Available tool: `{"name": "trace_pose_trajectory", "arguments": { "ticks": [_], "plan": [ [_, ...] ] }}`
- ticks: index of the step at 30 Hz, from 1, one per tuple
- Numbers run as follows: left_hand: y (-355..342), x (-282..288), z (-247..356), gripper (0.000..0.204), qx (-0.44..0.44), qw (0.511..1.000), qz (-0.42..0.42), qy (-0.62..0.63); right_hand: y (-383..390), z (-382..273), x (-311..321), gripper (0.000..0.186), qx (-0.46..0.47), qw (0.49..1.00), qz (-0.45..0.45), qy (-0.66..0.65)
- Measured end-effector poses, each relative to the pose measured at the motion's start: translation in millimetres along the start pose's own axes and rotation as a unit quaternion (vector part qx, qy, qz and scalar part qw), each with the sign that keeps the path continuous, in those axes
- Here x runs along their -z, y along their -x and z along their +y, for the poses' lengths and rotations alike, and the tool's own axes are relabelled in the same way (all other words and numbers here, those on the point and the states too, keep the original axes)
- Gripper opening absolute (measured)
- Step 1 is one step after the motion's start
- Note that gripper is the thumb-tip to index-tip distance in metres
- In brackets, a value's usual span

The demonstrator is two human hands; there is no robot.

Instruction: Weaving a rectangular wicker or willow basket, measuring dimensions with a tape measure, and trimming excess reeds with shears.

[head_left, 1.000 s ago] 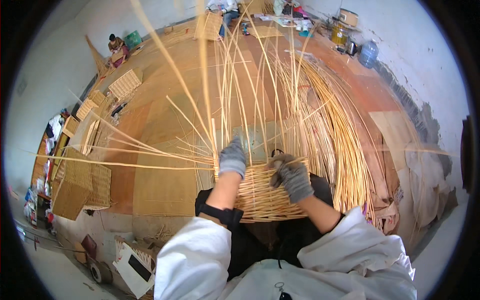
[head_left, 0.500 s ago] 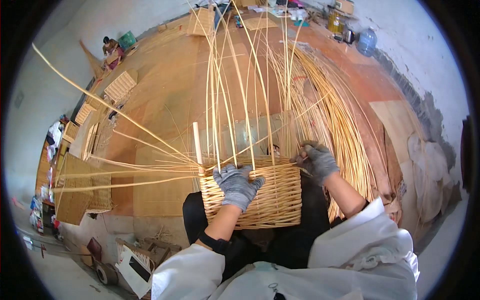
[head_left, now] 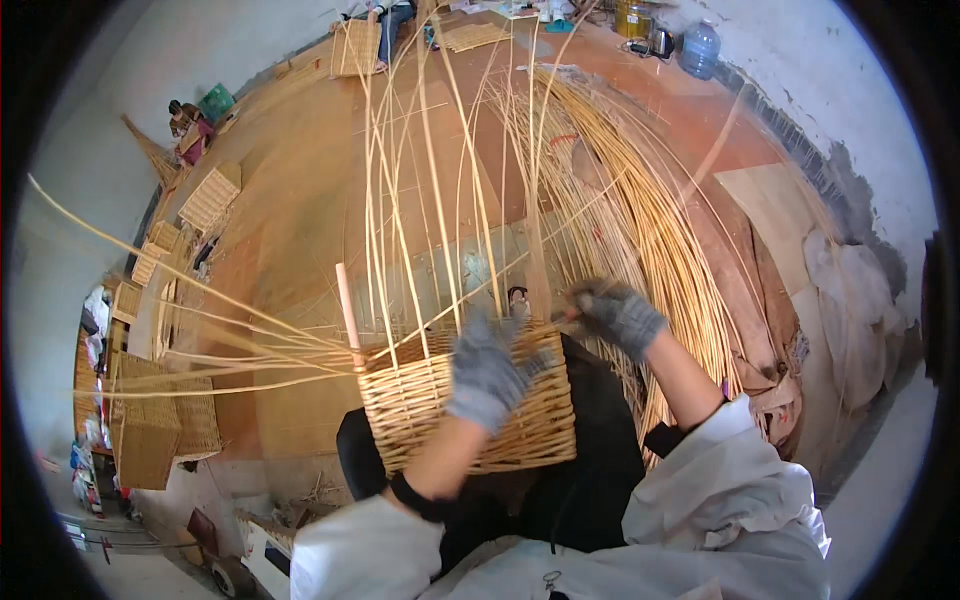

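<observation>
A partly woven rectangular basket (head_left: 410, 425) of pale rods sits on my dark-clad lap, with long rods (head_left: 450, 250) rising from its top and fanning out leftward. A thicker stick (head_left: 345, 305) stands at its left corner. My left hand (head_left: 485, 370), in a grey glove, lies over the basket's upper front, blurred, its fingers apart and pointing up. My right hand (head_left: 615, 315), also gloved, is at the basket's top right corner, fingers curled; what they hold is too small to make out.
A large bundle of rods (head_left: 660, 250) lies at my right beside boards (head_left: 760, 215) and white sacking (head_left: 855, 320). Woven panels (head_left: 195, 420) and baskets (head_left: 210, 195) line the left. Two other people (head_left: 185, 125) (head_left: 390, 30) sit at the back. A water jug (head_left: 700, 50) stands by the right wall.
My left hand has dropped from among the upright rods onto the basket's upper front, then shifted rightward. My right hand has moved right and up. The basket now appears farther left in view.
</observation>
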State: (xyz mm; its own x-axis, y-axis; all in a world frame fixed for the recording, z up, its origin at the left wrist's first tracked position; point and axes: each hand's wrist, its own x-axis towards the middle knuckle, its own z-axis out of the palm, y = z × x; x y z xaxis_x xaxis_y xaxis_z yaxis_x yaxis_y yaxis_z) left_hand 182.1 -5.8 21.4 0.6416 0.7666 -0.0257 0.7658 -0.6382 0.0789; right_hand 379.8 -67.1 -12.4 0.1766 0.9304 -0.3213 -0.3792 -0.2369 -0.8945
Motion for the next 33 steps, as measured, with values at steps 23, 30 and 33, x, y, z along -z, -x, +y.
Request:
{"name": "trace_pose_trajectory", "arguments": {
  "ticks": [23, 30, 33],
  "plan": [
    [111, -46, -164, 0.043, 0.19, 0.902, 0.266, 0.281, 23, 23, -170, 0.027, 0.338, 0.838, -0.034, 0.428],
    [72, -39, -227, 0.05, -0.099, 0.988, 0.083, 0.08, -5, 38, -332, 0.018, 0.28, 0.573, -0.128, 0.759],
    [74, -24, -233, 0.053, -0.079, 0.993, -0.005, 0.088, 22, 12, -289, 0.017, 0.389, 0.676, -0.017, 0.626]
  ]
}}
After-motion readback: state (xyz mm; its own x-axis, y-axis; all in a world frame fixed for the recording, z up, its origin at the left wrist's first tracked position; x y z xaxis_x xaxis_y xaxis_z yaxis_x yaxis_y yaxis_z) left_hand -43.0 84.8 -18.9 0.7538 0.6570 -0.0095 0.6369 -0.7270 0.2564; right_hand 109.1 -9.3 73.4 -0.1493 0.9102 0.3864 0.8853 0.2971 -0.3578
